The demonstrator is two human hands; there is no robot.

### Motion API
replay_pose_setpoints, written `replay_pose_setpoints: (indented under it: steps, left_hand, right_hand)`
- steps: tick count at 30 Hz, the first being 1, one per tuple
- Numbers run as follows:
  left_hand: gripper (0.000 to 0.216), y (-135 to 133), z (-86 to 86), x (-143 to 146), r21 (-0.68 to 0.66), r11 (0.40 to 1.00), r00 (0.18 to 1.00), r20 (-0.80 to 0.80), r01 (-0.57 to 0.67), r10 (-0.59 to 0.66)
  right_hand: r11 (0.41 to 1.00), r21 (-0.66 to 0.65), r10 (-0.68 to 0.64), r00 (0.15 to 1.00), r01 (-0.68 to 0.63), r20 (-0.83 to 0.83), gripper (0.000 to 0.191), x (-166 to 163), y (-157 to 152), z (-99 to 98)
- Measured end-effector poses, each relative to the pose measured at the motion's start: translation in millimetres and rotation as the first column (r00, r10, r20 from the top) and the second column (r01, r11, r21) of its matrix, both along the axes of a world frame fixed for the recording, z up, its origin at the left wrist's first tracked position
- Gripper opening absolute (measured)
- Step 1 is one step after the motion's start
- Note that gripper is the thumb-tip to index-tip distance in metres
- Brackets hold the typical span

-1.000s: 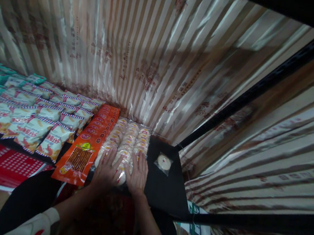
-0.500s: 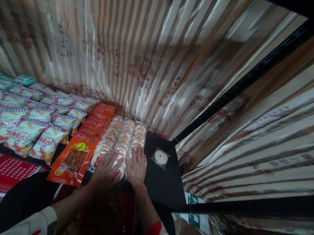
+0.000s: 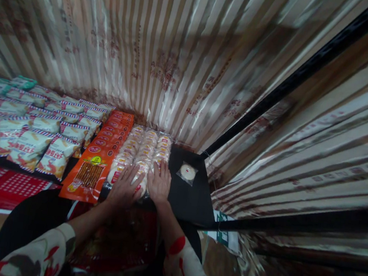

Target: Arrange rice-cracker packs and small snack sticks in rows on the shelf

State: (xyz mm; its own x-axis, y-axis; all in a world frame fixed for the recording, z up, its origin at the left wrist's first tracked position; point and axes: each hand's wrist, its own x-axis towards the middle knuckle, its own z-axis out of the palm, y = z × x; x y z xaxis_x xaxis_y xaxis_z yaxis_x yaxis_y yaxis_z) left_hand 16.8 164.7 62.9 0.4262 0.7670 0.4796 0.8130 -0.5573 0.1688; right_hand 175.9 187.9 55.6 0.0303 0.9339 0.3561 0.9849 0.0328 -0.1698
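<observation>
Several round white wrapped crackers [image 3: 147,149] lie overlapped in three rows on a black shelf [image 3: 189,201]. My left hand [image 3: 126,187] rests flat over the near ends of the left and middle rows, fingers spread. Beside it, my right hand [image 3: 159,183] lies on the near part of the right row, fingers stretched out. Neither hand is closed around a packet. One single wrapped cracker [image 3: 188,171] sits apart on the shelf, right of my right hand. Left of the rows is a stack of orange snack packets [image 3: 90,175], fanned front to back.
Several white and blue snack bags [image 3: 31,148] fill the shelf at the left, with green packets [image 3: 23,82] behind. A red basket [image 3: 13,188] stands below. Striped plastic sheeting [image 3: 169,42] hangs behind, and a black post [image 3: 277,91] rises at the right corner.
The view has tilted slightly, so the shelf sits higher in the picture. Both hands stay flat on the cracker rows, with hardly any shift against them.
</observation>
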Motion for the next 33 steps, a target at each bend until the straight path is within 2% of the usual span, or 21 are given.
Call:
replay_pose_setpoints:
  steps: [6, 12, 18, 24, 33]
  left_hand:
    - [0.050, 0, -2.4, -3, -0.003, 1.000, 1.000, -0.009, 0.023, -0.023]
    - [0.055, -3, -3.8, -9, 0.006, 0.999, 0.999, -0.013, 0.042, -0.042]
    - [0.052, -17, -8.4, -10, 0.020, 0.999, 0.999, -0.009, 0.036, -0.036]
    - [0.051, -34, -13.9, 9, 0.074, 0.991, 0.994, -0.012, 0.114, -0.113]
    - [0.048, -49, -22.7, 48, 0.109, 0.979, 0.985, -0.021, 0.171, -0.169]
  right_hand:
    - [0.997, -0.070, 0.019, 0.999, -0.021, -0.031, 0.047, 1, 0, 7.7]
    - [0.999, 0.030, 0.045, 0.996, -0.043, -0.072, 0.046, 0, -15, 11.5]
    - [0.998, 0.033, 0.049, 0.992, -0.046, -0.117, 0.047, -4, -37, 2.0]
    - [0.999, 0.013, -0.029, 0.983, 0.032, -0.181, 0.047, 6, -45, -2.7]
    - [0.979, -0.024, -0.206, 0.969, 0.205, -0.137, 0.053, 49, -38, -9.8]
